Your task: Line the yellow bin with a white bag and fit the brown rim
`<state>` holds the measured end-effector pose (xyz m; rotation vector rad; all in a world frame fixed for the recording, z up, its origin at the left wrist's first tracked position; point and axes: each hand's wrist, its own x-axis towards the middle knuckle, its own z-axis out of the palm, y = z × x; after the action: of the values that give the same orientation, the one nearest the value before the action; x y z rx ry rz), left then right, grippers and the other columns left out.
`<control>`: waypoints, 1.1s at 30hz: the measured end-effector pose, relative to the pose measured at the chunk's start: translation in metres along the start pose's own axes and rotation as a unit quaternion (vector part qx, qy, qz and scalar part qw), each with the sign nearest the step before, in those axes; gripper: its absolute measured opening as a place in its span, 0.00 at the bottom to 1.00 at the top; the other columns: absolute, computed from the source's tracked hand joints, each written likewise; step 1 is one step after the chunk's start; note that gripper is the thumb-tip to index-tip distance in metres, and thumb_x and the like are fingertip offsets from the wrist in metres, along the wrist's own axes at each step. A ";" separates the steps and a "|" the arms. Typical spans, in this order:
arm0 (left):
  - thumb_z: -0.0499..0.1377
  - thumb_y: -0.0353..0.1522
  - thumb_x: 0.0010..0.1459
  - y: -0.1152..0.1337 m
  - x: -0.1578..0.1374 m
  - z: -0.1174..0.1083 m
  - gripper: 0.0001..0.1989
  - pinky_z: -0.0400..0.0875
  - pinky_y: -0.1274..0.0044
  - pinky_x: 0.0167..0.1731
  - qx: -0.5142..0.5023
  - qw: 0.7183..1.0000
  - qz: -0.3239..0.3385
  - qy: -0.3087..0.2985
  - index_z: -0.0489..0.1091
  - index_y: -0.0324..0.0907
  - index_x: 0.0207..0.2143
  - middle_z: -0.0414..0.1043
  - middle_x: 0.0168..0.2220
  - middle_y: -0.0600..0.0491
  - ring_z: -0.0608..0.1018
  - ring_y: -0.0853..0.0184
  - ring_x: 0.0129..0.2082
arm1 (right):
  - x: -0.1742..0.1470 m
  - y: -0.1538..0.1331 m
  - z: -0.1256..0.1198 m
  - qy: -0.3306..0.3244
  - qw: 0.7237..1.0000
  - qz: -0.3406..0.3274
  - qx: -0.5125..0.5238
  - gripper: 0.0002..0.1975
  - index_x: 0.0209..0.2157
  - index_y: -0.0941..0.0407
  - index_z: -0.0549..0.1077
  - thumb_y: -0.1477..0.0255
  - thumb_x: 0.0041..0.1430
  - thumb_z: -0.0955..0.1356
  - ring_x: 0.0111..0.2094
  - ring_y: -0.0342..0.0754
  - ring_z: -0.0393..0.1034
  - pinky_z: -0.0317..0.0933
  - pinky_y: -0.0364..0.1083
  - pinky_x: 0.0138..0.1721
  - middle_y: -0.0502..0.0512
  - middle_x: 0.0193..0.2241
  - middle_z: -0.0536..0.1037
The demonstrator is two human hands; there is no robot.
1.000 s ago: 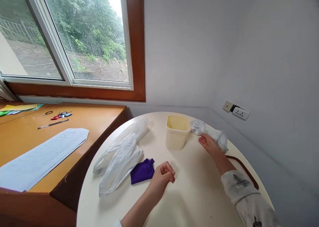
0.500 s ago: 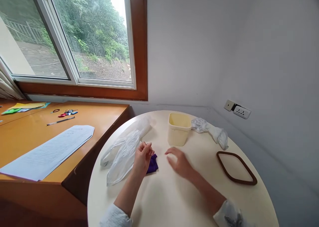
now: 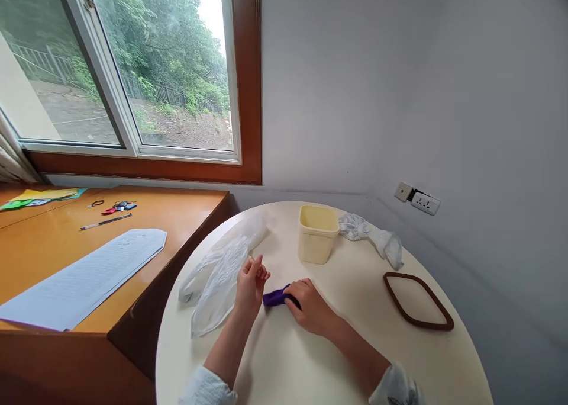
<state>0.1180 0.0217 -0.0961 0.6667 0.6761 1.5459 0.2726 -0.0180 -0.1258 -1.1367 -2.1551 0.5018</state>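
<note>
A small piece of purple cloth [image 3: 274, 298] lies bunched on the round white table [image 3: 284, 357], between my two hands. My right hand [image 3: 310, 307] is closed on its right end, thumb and fingers wrapped over it. My left hand [image 3: 251, 283] hovers just left of the cloth, thumb raised and fingers curled in; its palm is turned away, so whatever it holds, if anything, is hidden. Left of that hand spreads a crumpled translucent plastic bag [image 3: 222, 275]. Beyond my hands stands a pale yellow plastic bin [image 3: 317, 245].
A knotted white plastic bag [image 3: 384, 245] rests right of the bin. A brown rounded frame [image 3: 417, 319] lies near the table's right edge. On the wooden desk [image 3: 186, 215] at left are paper sheets [image 3: 89, 280], a pen [image 3: 106, 221] and keys [image 3: 119, 206]. Walls stand behind and right.
My right hand has come down and left onto the purple cloth and taken hold of it. The cloth is now gathered into a narrower shape. My left hand has barely moved.
</note>
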 end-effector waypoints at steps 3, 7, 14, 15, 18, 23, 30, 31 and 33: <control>0.64 0.34 0.45 -0.002 -0.001 0.001 0.22 0.55 0.82 0.17 -0.006 1.000 -0.017 0.014 0.51 0.41 0.16 0.48 0.16 0.62 0.55 0.77 0.16 | -0.010 0.009 -0.012 0.045 0.956 0.149 0.247 0.10 0.31 0.57 0.69 0.66 0.57 0.61 0.28 0.45 0.64 0.57 0.45 0.32 0.51 0.26 0.72; 0.65 0.34 0.43 -0.009 -0.001 0.003 0.22 0.55 0.83 0.17 -0.004 0.999 -0.043 0.023 0.50 0.41 0.16 0.48 0.16 0.63 0.55 0.78 0.16 | -0.022 0.018 -0.031 0.102 0.813 0.269 0.506 0.12 0.30 0.58 0.70 0.62 0.51 0.67 0.28 0.43 0.64 0.59 0.43 0.30 0.51 0.26 0.72; 0.64 0.36 0.43 -0.024 -0.004 0.001 0.22 0.56 0.83 0.17 0.017 0.997 -0.067 0.018 0.50 0.41 0.16 0.48 0.16 0.63 0.55 0.78 0.16 | -0.032 0.009 -0.077 0.115 0.775 0.269 0.560 0.14 0.38 0.58 0.70 0.64 0.51 0.68 0.32 0.46 0.69 0.63 0.43 0.31 0.56 0.33 0.75; 0.64 0.37 0.43 -0.025 -0.004 0.000 0.22 0.56 0.83 0.17 0.021 0.997 -0.068 0.017 0.50 0.41 0.17 0.48 0.16 0.63 0.56 0.78 0.16 | -0.029 0.007 -0.086 0.123 0.791 0.259 0.541 0.14 0.38 0.58 0.70 0.64 0.51 0.67 0.33 0.46 0.70 0.63 0.44 0.32 0.57 0.34 0.75; 0.64 0.38 0.43 -0.028 -0.003 -0.002 0.23 0.56 0.83 0.17 0.033 0.997 -0.069 0.016 0.49 0.41 0.17 0.48 0.16 0.64 0.56 0.79 0.15 | -0.011 0.001 -0.118 0.189 0.841 0.219 0.457 0.17 0.39 0.57 0.70 0.62 0.50 0.68 0.37 0.49 0.70 0.64 0.45 0.35 0.57 0.34 0.76; 0.64 0.39 0.41 -0.031 -0.001 -0.004 0.24 0.54 0.83 0.17 0.055 0.996 -0.073 0.022 0.48 0.41 0.17 0.48 0.15 0.64 0.55 0.78 0.15 | 0.038 -0.001 -0.161 0.279 0.910 0.130 0.277 0.13 0.34 0.57 0.69 0.63 0.48 0.69 0.33 0.45 0.69 0.62 0.43 0.35 0.52 0.31 0.75; 0.64 0.40 0.42 -0.030 -0.004 -0.005 0.24 0.57 0.82 0.18 0.108 0.992 -0.057 0.008 0.49 0.42 0.16 0.49 0.14 0.63 0.55 0.77 0.15 | 0.077 0.022 -0.150 0.085 0.990 0.083 -0.071 0.04 0.30 0.55 0.67 0.70 0.51 0.65 0.27 0.43 0.65 0.57 0.42 0.29 0.48 0.26 0.73; 0.64 0.40 0.42 -0.030 -0.005 -0.005 0.24 0.58 0.82 0.19 0.119 0.992 -0.051 0.004 0.49 0.42 0.16 0.49 0.14 0.63 0.56 0.77 0.15 | 0.076 0.024 -0.144 0.080 0.990 0.079 -0.085 0.03 0.31 0.55 0.67 0.71 0.51 0.65 0.26 0.43 0.65 0.56 0.42 0.29 0.48 0.25 0.73; 0.64 0.40 0.43 -0.029 -0.007 -0.003 0.22 0.59 0.81 0.20 0.144 0.989 -0.033 -0.004 0.51 0.41 0.16 0.49 0.14 0.63 0.57 0.77 0.15 | 0.071 0.026 -0.134 0.094 0.988 0.072 -0.102 0.04 0.33 0.54 0.66 0.73 0.53 0.64 0.27 0.44 0.64 0.55 0.43 0.31 0.49 0.27 0.73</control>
<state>0.1350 0.0168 -0.1200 0.8563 0.9161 1.3959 0.3506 0.0605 -0.0188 -1.4018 -2.0040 0.2275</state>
